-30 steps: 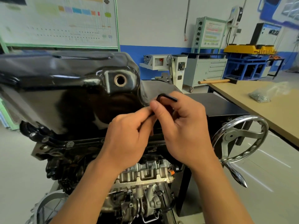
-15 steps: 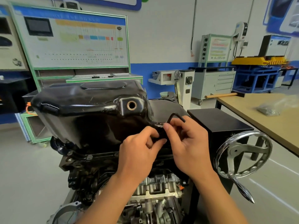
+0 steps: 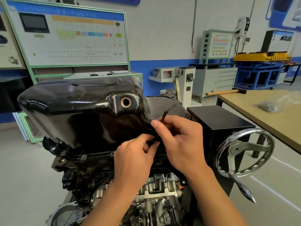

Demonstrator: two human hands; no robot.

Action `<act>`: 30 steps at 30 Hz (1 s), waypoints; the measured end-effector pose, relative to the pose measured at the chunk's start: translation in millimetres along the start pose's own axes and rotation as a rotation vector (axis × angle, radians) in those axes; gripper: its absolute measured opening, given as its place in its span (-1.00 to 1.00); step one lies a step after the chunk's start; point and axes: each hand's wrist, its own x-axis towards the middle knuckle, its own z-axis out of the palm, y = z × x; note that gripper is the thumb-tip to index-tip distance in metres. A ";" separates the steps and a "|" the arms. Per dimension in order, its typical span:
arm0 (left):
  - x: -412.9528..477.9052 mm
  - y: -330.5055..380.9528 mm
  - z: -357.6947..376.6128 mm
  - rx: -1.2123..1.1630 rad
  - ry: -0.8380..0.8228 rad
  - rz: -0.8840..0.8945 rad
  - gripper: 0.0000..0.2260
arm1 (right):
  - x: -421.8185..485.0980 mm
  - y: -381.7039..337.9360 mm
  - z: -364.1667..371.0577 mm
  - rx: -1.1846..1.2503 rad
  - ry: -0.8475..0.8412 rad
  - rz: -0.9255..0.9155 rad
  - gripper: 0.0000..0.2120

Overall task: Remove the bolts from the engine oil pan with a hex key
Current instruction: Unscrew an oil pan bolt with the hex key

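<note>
A glossy black oil pan (image 3: 78, 108) sits upside down on top of the engine (image 3: 156, 190), its drain hole (image 3: 125, 102) facing me. My right hand (image 3: 180, 141) pinches a black L-shaped hex key (image 3: 164, 115), whose bent arm sticks up above my fingers. My left hand (image 3: 136, 155) pinches the key's lower end at the pan's flange, right beside the right hand. The key's tip and the bolt under it are hidden by my fingers. Flange bolts (image 3: 83, 157) show along the pan's lower edge to the left.
A chrome handwheel (image 3: 244, 154) with a crank handle juts out at right beside a black box (image 3: 218, 118). A wooden table (image 3: 267, 118) at far right carries a plastic bag of parts (image 3: 273, 105) and a hammer (image 3: 226, 92). Training panels and cabinets line the back wall.
The view has pulled back and up, so the pan sits lower in frame. The hex key's bent arm now points up and right; both hands stay together at the flange.
</note>
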 end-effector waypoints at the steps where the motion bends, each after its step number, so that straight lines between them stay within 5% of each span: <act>1: -0.2 -0.2 0.9 -0.006 0.007 -0.002 -0.89 | -0.9 -0.4 1.8 0.024 0.044 0.007 -0.79; 8: -4.4 0.7 -0.8 -0.158 0.042 0.015 -0.77 | -4.1 -1.1 4.9 0.129 0.108 0.124 -0.86; 13: 14.4 5.9 -20.7 -0.424 -0.124 0.076 -0.75 | 5.8 -4.1 -6.0 0.071 -0.168 0.000 -0.92; 17: 27.3 6.2 -26.8 -0.402 -0.220 0.116 -0.77 | 8.0 -5.0 -9.4 0.078 -0.290 -0.043 -0.85; 25: 33.9 6.7 -13.0 -0.340 0.009 0.120 -0.79 | 8.2 -5.0 -6.2 0.102 -0.029 0.003 -0.96; 30: 36.3 9.9 -20.0 -0.422 -0.155 0.089 -0.84 | 8.2 -2.2 -6.1 0.109 -0.079 0.030 -0.86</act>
